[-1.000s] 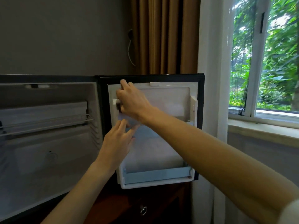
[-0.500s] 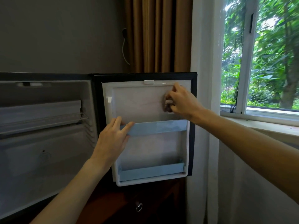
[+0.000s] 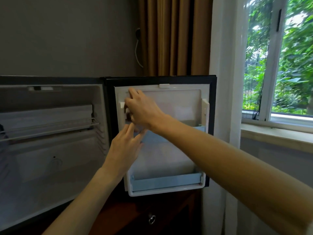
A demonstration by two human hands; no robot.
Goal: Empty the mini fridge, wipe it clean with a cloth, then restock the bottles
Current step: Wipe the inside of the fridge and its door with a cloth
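Beside the window [image 3: 277,65], right hand [image 3: 144,111] presses cloth [image 3: 127,114] on fridge door [image 3: 177,106].

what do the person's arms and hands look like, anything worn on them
Both forearms are bare, with no watch, bracelet, rings or gloves visible on the left hand or the right hand. A bit of white sleeve shows at the lower right corner, on the right arm. The left arm shows no sleeve in frame.

Daylight from the window [image 3: 291,65], room dim, edges perhaps slightly blurred.
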